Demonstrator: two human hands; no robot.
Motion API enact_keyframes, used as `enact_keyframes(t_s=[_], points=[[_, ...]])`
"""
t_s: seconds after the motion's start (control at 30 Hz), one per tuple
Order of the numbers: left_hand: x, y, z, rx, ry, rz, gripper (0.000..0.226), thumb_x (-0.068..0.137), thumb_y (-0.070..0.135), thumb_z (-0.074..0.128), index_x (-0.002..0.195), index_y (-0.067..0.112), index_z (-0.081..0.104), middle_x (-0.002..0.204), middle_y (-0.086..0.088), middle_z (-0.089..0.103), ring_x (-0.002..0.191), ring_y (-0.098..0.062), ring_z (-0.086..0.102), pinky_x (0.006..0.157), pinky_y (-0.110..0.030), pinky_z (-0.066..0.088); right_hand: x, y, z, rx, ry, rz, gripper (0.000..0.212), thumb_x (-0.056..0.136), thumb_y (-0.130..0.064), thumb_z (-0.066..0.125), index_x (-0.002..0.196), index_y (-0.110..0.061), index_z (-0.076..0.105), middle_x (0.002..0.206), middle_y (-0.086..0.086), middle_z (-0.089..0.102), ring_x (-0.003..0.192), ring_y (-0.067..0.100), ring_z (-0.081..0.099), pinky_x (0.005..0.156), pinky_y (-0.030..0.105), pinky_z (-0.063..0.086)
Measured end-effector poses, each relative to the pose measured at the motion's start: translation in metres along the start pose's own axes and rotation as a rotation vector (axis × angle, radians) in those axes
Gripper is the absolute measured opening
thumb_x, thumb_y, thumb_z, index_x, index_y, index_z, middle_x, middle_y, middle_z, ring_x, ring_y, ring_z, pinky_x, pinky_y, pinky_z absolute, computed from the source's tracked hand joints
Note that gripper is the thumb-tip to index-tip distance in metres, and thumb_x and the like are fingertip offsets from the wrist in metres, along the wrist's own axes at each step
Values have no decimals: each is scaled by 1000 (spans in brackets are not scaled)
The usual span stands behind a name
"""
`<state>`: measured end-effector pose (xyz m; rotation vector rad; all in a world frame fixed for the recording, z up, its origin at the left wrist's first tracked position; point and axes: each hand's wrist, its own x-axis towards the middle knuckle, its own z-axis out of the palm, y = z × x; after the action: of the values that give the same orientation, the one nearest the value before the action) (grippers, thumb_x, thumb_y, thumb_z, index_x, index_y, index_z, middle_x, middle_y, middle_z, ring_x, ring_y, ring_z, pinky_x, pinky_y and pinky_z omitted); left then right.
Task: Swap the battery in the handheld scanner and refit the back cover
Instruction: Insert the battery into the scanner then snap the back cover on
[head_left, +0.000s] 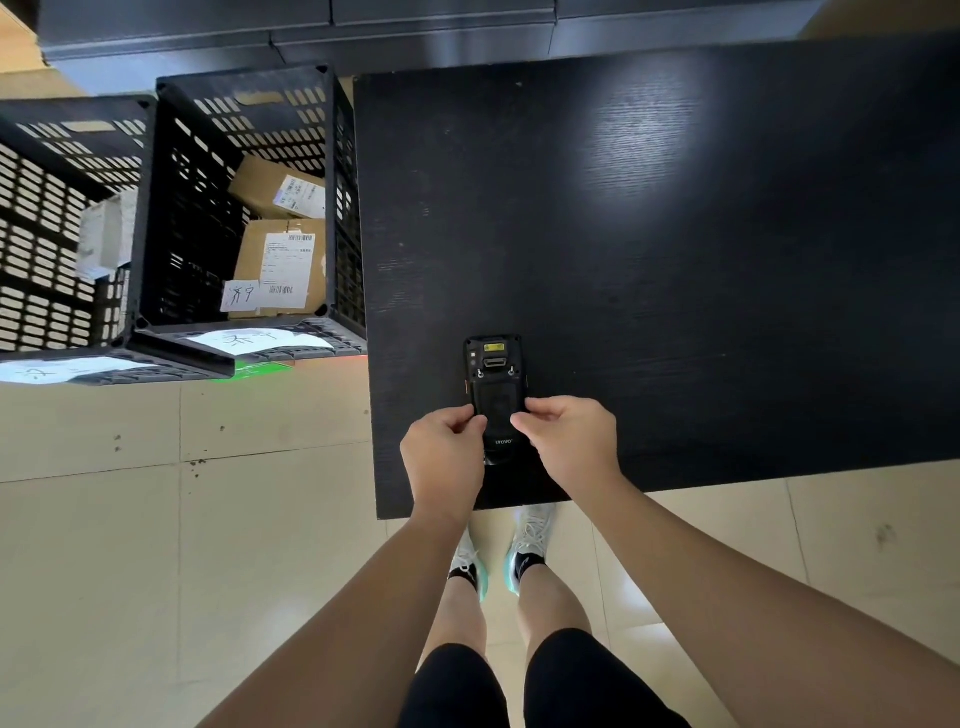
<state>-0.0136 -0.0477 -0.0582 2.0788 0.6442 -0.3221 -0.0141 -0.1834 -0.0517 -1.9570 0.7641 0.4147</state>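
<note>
Black handheld scanner (495, 384) lies face down (back cover (497, 410) apparently on) on the desk (675, 260); left hand (444, 457) and right hand (569, 441) pinch its sides.

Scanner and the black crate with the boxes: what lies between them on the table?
Nothing. In the head view, the table is bare between the scanner, held by both hands, and its left edge; the crate stands on the floor beyond.

"urovo" stands in white on the scanner's (496, 395) black back cover (497, 415)
</note>
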Motion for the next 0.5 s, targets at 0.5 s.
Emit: enact_keyframes(t_s=[0.5], points=[[37, 21, -1, -24, 6, -76, 46, 75, 35, 81, 114, 13, 72, 81, 9, 70, 78, -7, 68, 81, -28, 57, 34, -22, 2, -52, 36, 38, 43, 75, -37, 82, 112, -17, 73, 76, -16, 63, 77, 2, 59, 65, 11, 39]])
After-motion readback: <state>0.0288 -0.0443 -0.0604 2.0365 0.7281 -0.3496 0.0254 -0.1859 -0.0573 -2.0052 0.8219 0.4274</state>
